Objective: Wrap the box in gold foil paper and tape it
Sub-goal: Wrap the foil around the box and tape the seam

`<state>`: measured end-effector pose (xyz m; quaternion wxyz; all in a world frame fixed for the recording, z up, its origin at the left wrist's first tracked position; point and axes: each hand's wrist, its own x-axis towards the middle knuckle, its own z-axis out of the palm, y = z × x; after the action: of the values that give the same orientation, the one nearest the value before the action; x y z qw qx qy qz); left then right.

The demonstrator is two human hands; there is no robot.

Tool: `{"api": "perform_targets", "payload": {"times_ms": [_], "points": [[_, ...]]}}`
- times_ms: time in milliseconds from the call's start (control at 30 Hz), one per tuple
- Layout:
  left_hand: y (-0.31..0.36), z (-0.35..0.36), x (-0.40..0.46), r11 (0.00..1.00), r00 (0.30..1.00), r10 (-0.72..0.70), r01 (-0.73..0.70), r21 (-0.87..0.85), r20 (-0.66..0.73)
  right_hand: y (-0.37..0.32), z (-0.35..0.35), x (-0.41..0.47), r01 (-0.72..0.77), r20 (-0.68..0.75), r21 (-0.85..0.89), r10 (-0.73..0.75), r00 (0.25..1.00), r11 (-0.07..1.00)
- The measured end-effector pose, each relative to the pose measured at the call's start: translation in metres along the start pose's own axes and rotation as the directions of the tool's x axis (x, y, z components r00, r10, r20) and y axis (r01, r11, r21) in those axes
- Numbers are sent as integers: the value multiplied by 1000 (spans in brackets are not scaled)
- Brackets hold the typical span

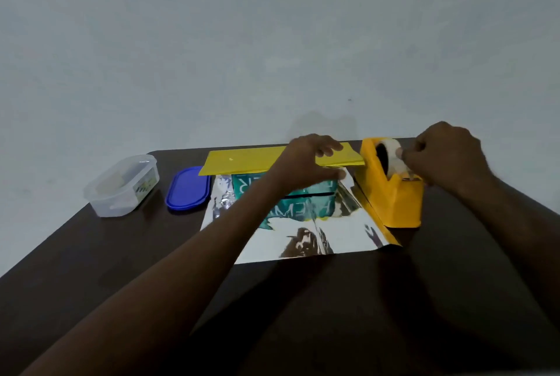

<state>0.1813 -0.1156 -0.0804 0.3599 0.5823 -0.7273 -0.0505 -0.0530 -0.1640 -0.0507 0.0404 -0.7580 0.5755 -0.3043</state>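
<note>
A clear plastic container point(121, 186) stands beside its blue lid point(188, 192) on the dark table point(91, 254).

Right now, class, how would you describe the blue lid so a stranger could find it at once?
Start at the dark table. Left of the foil lies the blue lid, flat, beside a clear tub. It is the only blue thing there.

The teal box point(306, 193) carries large white letters, seen upside down and partly hidden by an arm; only fragments such as "R" and "EM" show; no whole word can be read; the clear tub's point(122, 186) label at nine o'clock is too blurred.
</note>
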Motion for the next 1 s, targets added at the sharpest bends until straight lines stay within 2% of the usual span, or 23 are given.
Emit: {"api": "perform_targets", "payload": {"times_ms": [67,133,233,333,467,633,767,933,1000], "points": [[19,21,6,995,993,42,-52,91,109,7,-5,-3,-109,139,60,100,985,992],[37,42,14,982,981,41,-75,172,192,13,-10,-9,-222,266,227,158,951,948],[47,64,26,943,963,11,-99,318,268,18,-13,-11,-407,390,450,235,890,795],[45,75,34,904,951,-29,-107,415,308,17,-11,-9,-551,500,485,302,812,679],[38,78,38,894,953,-49,-91,440,298,15,-11,-6,-596,585,475,274,764,648],[38,80,38,872,954,-59,-94,480,294,8,-13,0,-601,620,421,269,738,679],[41,81,35,856,953,-69,-96,508,295,0,-12,-1,-646,636,361,330,698,672],[44,80,33,853,946,-112,-66,518,303,-1,-9,-3,-656,578,549,331,746,518],[45,81,32,848,943,-125,-60,526,308,4,-4,-7,-616,523,618,330,786,488]]}}
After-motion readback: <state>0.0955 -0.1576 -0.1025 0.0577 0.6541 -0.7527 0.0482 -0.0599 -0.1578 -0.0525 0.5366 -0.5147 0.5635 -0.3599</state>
